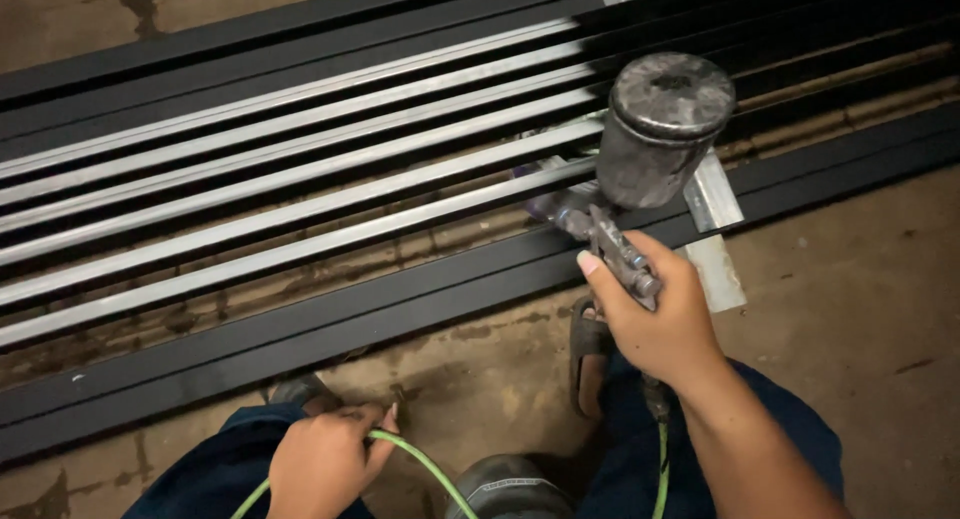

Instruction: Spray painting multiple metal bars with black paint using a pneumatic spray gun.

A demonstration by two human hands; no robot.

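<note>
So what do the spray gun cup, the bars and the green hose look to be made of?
Spray gun cup: seemingly metal, dull grey, mottled with dried paint. Bars: metal, bare silvery strips with sheen, turning glossy black at the right, apparently painted. Green hose: flexible rubber or plastic, curving smoothly through the left hand.

The bars (300, 194) lie side by side on the floor (850, 309), running left to right. The spray gun (640, 169) sits over their right part, in the right hand (655, 314). Nearer, left of it, the left hand (325, 459) grips the hose (420, 464).
</note>
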